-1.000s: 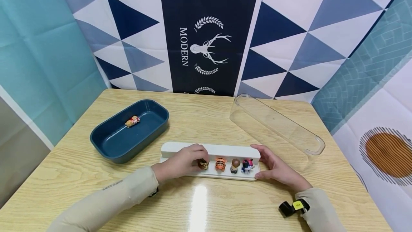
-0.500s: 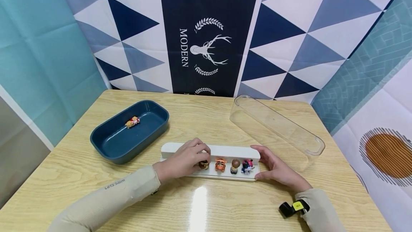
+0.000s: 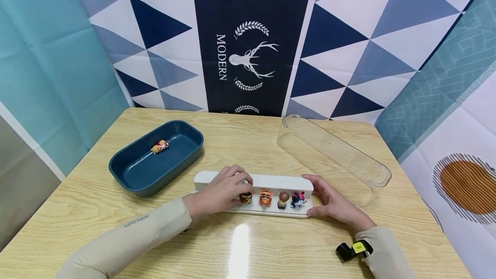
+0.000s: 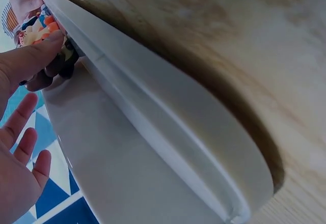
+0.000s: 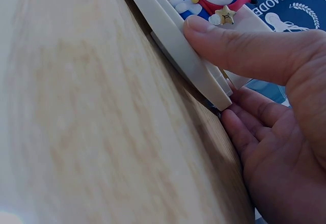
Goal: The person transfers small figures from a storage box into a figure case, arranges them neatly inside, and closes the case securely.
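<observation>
A long white display stand [image 3: 279, 182] with a raised back lies across the middle of the table. My left hand [image 3: 218, 190] reaches over its left part and pinches a small brown figurine [image 3: 246, 197] that stands on the ledge. In the left wrist view the thumb lies against that dark figurine [image 4: 68, 61], the other fingers spread below. To its right are an orange tiger figurine [image 3: 265, 198], a brown-haired figurine [image 3: 283, 199] and a blue figurine with a red hood [image 3: 298, 199]. My right hand [image 3: 333, 203] grips the stand's right end, thumb on the front edge, fingers behind.
At the left sits a dark blue basin [image 3: 155, 186], with one yellow and red figurine [image 3: 159, 146] lying inside. A clear plastic cover [image 3: 337, 150] rests slantwise at the back right. Patterned cloth hangs behind the wooden table [image 3: 240, 141].
My left hand has shifted a little up and to the right, and the brown figurine has moved slightly rightward with it. The right hand and the stand look the same.
</observation>
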Action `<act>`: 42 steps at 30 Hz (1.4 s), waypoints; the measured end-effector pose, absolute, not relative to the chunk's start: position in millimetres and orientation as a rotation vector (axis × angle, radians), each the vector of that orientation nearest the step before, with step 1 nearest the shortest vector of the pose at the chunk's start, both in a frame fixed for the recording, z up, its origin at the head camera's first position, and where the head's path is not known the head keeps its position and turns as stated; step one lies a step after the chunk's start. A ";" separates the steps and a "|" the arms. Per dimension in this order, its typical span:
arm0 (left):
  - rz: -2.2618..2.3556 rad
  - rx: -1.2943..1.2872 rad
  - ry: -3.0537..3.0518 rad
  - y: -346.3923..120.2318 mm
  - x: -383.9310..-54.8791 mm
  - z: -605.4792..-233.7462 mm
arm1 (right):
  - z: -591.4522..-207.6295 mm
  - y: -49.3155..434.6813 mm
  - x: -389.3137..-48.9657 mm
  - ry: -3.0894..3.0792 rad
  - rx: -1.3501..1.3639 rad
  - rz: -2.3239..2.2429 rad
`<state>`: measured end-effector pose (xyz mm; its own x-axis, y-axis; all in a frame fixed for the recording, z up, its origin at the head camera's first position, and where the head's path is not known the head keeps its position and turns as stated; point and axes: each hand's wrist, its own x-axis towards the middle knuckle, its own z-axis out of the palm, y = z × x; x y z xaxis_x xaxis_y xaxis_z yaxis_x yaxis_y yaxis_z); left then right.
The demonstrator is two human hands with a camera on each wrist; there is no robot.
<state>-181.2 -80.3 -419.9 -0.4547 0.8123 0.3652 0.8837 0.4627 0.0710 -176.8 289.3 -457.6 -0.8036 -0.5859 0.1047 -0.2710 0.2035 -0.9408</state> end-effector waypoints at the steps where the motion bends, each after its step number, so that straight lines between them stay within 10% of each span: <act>1: -0.367 -1.451 -2.439 -81.1 -181.3 -419.8 | -457.6 289.3 -176.7 2.205 -0.810 -1.635; 42: -0.004 -1.259 -2.471 -191.9 -235.4 -351.0 | -455.4 289.1 -175.5 2.230 -0.791 -1.620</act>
